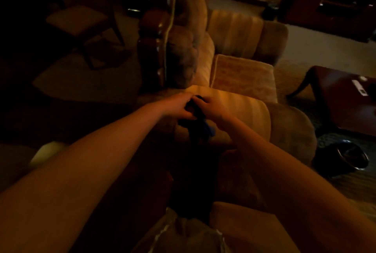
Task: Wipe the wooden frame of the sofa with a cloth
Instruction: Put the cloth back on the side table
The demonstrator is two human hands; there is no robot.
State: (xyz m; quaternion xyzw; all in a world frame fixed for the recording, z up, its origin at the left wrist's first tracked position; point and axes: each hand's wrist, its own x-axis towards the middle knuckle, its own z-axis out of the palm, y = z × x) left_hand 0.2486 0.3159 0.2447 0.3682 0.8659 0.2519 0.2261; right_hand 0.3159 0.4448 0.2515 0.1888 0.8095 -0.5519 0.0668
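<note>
The room is dim. A tan upholstered sofa [240,82] runs away from me, its dark carved wooden frame [151,49] along the top of the backrest at centre left. Both my hands meet above a striped cushion [248,110]. My left hand [179,106] and my right hand [211,109] both grip a dark blue cloth [200,124], which hangs bunched between and below them. The cloth is not touching the wooden frame, which begins just beyond my hands.
A dark chair [81,23] stands at the left behind the sofa. A dark wooden coffee table [345,98] holding a white remote sits at the right, with a dark round bowl-like object [345,156] on the floor near it. A cabinet [333,2] stands at the far right.
</note>
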